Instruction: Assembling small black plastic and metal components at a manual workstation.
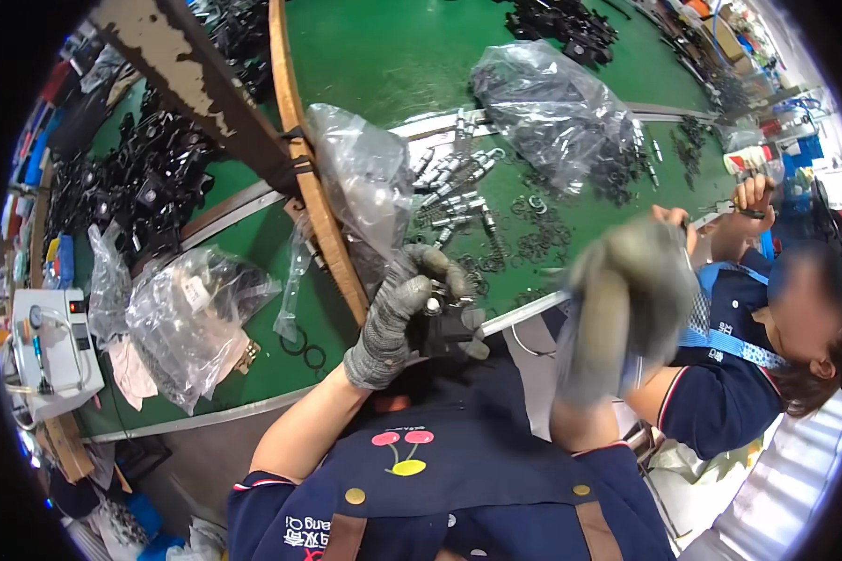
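Pinched in partly curled fingers of the gloved left hand point(408, 297): a small metal part point(433, 306), just right of the wooden bar's point(333, 241) near end, long axis too hidden to tell. Farther right of the bar: the right hand point(631, 280), blurred, opening and contents impossible to tell.

ok so your left hand point(400, 307) is gripping a small shiny part point(432, 306), your right hand point(627, 294) is mostly blur
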A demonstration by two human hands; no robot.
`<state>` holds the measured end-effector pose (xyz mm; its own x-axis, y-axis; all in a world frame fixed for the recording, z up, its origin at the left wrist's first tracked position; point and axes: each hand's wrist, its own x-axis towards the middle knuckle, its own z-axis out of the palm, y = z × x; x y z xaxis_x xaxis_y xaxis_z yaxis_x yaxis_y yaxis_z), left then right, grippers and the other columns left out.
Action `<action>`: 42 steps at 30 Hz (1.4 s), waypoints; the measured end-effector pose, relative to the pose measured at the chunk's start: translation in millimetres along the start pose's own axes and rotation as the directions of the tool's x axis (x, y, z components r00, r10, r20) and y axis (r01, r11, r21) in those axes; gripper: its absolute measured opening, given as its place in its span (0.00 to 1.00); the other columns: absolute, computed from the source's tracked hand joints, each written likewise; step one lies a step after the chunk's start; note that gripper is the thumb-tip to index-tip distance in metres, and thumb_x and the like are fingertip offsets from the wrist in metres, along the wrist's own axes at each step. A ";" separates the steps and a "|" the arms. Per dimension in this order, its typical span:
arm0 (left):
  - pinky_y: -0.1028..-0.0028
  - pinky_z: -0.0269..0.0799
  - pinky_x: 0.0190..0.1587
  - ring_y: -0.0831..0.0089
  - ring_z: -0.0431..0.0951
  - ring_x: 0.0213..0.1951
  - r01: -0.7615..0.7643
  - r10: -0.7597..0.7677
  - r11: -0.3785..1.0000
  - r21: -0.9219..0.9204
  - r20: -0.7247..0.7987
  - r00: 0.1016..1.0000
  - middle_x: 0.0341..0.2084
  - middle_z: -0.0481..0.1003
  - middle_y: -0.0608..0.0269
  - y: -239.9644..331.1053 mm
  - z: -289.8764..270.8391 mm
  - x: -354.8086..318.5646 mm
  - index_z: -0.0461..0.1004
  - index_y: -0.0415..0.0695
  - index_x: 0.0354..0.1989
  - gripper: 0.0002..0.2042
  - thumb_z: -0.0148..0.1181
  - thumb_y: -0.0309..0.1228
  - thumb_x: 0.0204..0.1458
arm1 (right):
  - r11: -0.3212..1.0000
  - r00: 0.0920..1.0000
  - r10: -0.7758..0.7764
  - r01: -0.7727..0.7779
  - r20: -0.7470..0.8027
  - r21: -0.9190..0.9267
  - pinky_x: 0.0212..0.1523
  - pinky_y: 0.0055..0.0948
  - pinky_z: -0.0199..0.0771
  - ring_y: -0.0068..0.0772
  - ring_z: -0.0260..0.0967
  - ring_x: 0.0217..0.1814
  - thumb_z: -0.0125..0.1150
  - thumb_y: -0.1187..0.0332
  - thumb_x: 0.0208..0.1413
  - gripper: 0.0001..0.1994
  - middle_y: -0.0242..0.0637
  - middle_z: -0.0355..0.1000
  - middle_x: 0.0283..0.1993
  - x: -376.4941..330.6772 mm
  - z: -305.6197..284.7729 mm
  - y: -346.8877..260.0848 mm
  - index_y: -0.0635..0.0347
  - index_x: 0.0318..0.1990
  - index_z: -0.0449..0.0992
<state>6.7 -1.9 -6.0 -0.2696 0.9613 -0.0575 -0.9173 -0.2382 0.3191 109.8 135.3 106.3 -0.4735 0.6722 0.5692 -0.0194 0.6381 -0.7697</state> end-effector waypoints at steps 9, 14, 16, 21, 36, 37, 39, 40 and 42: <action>0.49 0.84 0.42 0.57 0.80 0.44 -0.038 0.039 0.999 -0.011 0.045 0.998 0.44 0.72 0.53 -4.2 8.0 -0.7 0.63 0.47 0.52 0.21 0.61 0.47 0.62 | 0.390 0.895 0.405 -0.356 -0.189 -0.849 0.49 0.45 0.74 0.51 0.74 0.48 0.69 0.56 0.53 0.14 0.47 0.76 0.43 24.0 -46.1 209.9 0.50 0.43 0.83; 0.56 0.84 0.43 0.60 0.80 0.43 -0.024 0.024 0.999 0.036 -0.002 1.000 0.40 0.73 0.55 -2.0 23.0 -4.1 0.65 0.46 0.48 0.22 0.61 0.50 0.60 | 0.376 0.917 0.364 -0.303 -0.161 -0.876 0.51 0.45 0.75 0.52 0.74 0.51 0.67 0.51 0.52 0.17 0.48 0.75 0.44 35.2 -38.9 215.4 0.48 0.45 0.83; 0.59 0.83 0.43 0.61 0.80 0.43 -0.088 0.086 0.991 0.097 0.023 0.996 0.39 0.73 0.56 -9.7 11.1 -3.6 0.66 0.45 0.47 0.21 0.61 0.49 0.61 | 0.418 0.939 0.302 -0.285 -0.164 -0.862 0.51 0.46 0.75 0.53 0.74 0.50 0.67 0.52 0.52 0.17 0.48 0.75 0.43 28.8 -34.2 208.3 0.50 0.44 0.83; 0.66 0.82 0.43 0.68 0.79 0.39 -0.042 0.094 0.909 0.415 -0.107 0.990 0.38 0.74 0.60 -5.2 7.9 -9.8 0.68 0.45 0.49 0.19 0.58 0.48 0.64 | 0.886 0.933 0.357 -0.350 -0.035 -0.304 0.38 0.24 0.74 0.24 0.72 0.34 0.67 0.73 0.53 0.06 0.34 0.74 0.33 1.9 -21.6 106.1 0.60 0.38 0.77; 0.69 0.79 0.50 0.70 0.78 0.46 -0.038 0.069 0.907 0.420 -0.059 0.996 0.49 0.73 0.58 -7.0 18.8 -4.9 0.65 0.44 0.56 0.24 0.62 0.47 0.60 | 0.984 0.660 0.075 0.071 0.747 -0.162 0.41 0.41 0.75 0.51 0.74 0.41 0.71 0.66 0.52 0.13 0.47 0.71 0.43 -12.4 -9.7 -5.3 0.59 0.43 0.79; 0.69 0.79 0.50 0.70 0.78 0.46 -0.039 0.069 0.905 0.423 -0.055 0.996 0.49 0.73 0.58 -8.2 13.3 -4.9 0.65 0.44 0.56 0.24 0.62 0.47 0.60 | 0.980 0.640 0.051 0.116 0.767 -0.161 0.42 0.40 0.75 0.50 0.73 0.41 0.71 0.64 0.52 0.15 0.47 0.71 0.43 -11.9 -8.9 -0.7 0.59 0.44 0.79; 0.69 0.79 0.52 0.70 0.77 0.49 0.031 0.051 0.900 0.434 -0.175 0.983 0.49 0.73 0.59 -9.5 6.9 -2.1 0.65 0.44 0.56 0.23 0.64 0.41 0.58 | 0.974 0.620 0.031 0.158 0.784 -0.163 0.43 0.40 0.75 0.50 0.73 0.42 0.72 0.61 0.51 0.17 0.47 0.70 0.44 -10.7 -7.9 7.2 0.60 0.45 0.79; 0.68 0.79 0.52 0.70 0.77 0.50 0.084 -0.056 0.959 0.271 -0.109 0.992 0.48 0.73 0.59 0.2 20.4 -12.5 0.65 0.45 0.56 0.24 0.65 0.40 0.55 | 0.988 0.620 0.046 0.089 0.784 -0.128 0.44 0.39 0.75 0.49 0.73 0.42 0.73 0.60 0.50 0.19 0.46 0.69 0.43 -10.1 -8.0 10.9 0.59 0.47 0.79; 0.67 0.79 0.52 0.71 0.77 0.50 0.058 -0.035 0.959 0.276 -0.090 0.995 0.47 0.73 0.60 -3.4 19.0 -12.0 0.65 0.46 0.56 0.24 0.66 0.41 0.55 | 0.996 0.604 0.092 -0.059 0.792 -0.070 0.44 0.36 0.75 0.44 0.72 0.43 0.76 0.53 0.47 0.25 0.43 0.68 0.42 -10.9 -6.5 20.7 0.54 0.51 0.80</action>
<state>18.7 -10.0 11.6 -0.2631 0.9525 -0.1536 -0.8147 -0.1341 0.5641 120.3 143.7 86.1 -0.9849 0.1673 0.0438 0.0709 0.6219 -0.7799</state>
